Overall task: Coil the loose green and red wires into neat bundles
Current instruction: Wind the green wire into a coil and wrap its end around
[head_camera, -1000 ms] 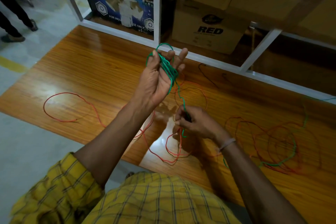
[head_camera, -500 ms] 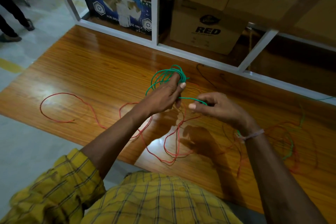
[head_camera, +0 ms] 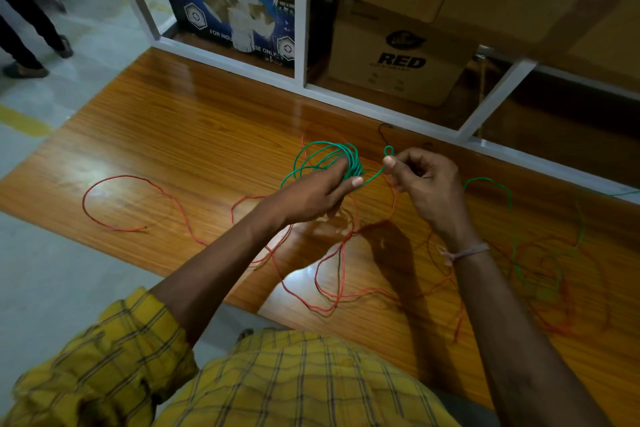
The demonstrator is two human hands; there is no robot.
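**A:** The green wire: where is it?

**B:** Several loops of it are bunched in the left hand, raised above the wooden surface. The left grip is curled round the bundle, thumb laid along the strands. A short run crosses to the right hand, whose grip pinches the strand between thumb and fingertips, with a small loop standing up just above the pinch. More green wire arcs away to the right and lies in loose rings on the surface.

**A:** And the red wire?

**B:** It lies slack on the surface. One open curve sits well to the left; more loops tangle beneath and between the forearms, and dimmer ones mix with the green at the right.

**A:** Any writing?

**B:** A brown carton on the shelf behind the surface reads "RED" in bold black under an oval logo too small to read. Beside it, a blue box pictures tape rolls, with "ADHESIVE TAPE" across its top and, lower down, "FOR INDU… SE ONLY", partly covered.

**A:** The room?

**B:** The surface is glossy orange-brown woodgrain with glare patches. A white frame divides the shelf. More plain cartons stack above. The floor is pale, with a yellow stripe; another person's legs stand at far left. The wearer has a yellow checked shirt and a thread band at the right wrist.
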